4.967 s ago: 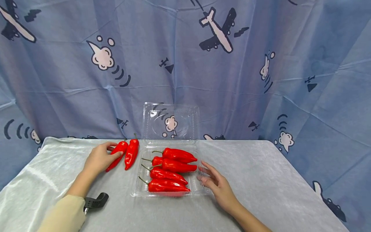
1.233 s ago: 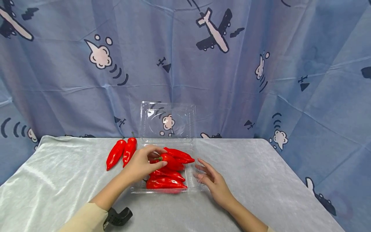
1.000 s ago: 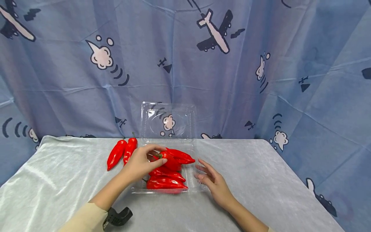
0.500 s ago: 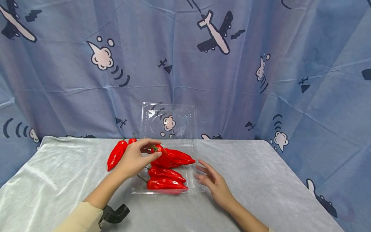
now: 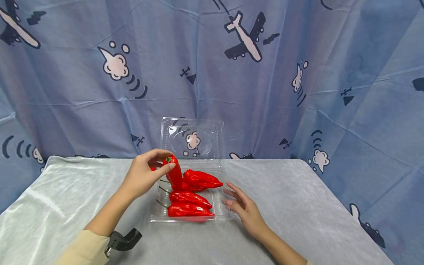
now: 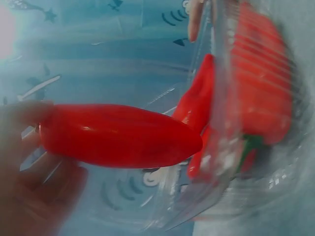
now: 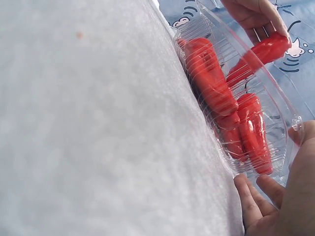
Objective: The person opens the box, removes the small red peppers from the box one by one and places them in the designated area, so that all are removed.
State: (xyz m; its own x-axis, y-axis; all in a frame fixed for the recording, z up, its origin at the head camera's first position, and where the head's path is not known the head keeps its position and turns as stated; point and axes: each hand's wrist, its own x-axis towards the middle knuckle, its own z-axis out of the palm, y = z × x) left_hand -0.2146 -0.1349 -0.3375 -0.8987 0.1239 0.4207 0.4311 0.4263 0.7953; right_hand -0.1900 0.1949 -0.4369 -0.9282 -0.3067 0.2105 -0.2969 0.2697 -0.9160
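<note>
My left hand (image 5: 142, 173) pinches a red pepper (image 5: 173, 172) near its stem end, above the left part of a clear plastic box (image 5: 220, 206). This pepper hangs steeply, tip down; the left wrist view shows its glossy side (image 6: 118, 135). Inside the box lie several more red peppers (image 5: 190, 210), most with stems to the left. My right hand (image 5: 250, 215) rests against the box's right side with fingers relaxed and spread; in the right wrist view its fingers (image 7: 251, 201) touch the clear wall. Behind my left hand, only a bit of red from the table peppers (image 5: 153, 168) shows.
The box's clear lid (image 5: 193, 141) stands raised at the back. A pale grey cloth (image 5: 298, 206) covers the table. Behind it hangs a blue curtain (image 5: 159, 73) printed with planes. A black wrist mount (image 5: 124, 241) juts from my left forearm.
Five seconds ago my left hand was at two peppers on the table's left. Within the last second it has lifted a pepper in the box up and leftward. My right hand stays put.
</note>
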